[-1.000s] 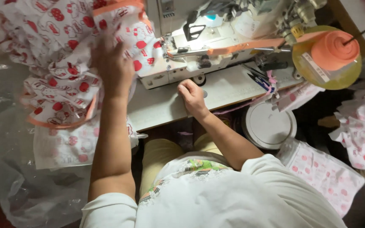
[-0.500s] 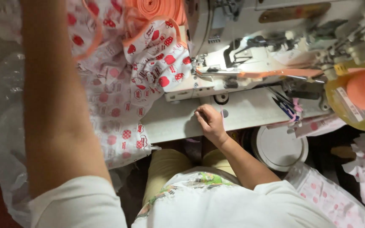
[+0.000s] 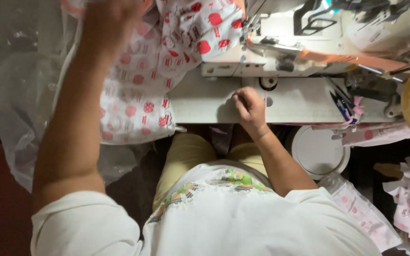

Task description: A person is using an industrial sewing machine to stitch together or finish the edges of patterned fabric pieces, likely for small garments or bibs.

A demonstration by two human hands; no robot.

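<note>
The left hand (image 3: 107,21) reaches up onto the red-printed fabric (image 3: 138,95), which hangs over the sewing table's (image 3: 304,104) left edge; its grip is blurred, I cannot tell. The right hand (image 3: 248,106) rests curled on the table's front edge, holding nothing, below the sewing machine (image 3: 309,52).

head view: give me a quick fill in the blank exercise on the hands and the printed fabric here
1. The left hand reaches up onto the white fabric printed with ____ shapes.
2. The right hand rests as a loose fist on the ____ sewing table.
3. The fabric hangs over the table's ____ edge.
4. Below the table, right of the right forearm, sits a round white ____.

Missing words: red; white; left; lid
</note>
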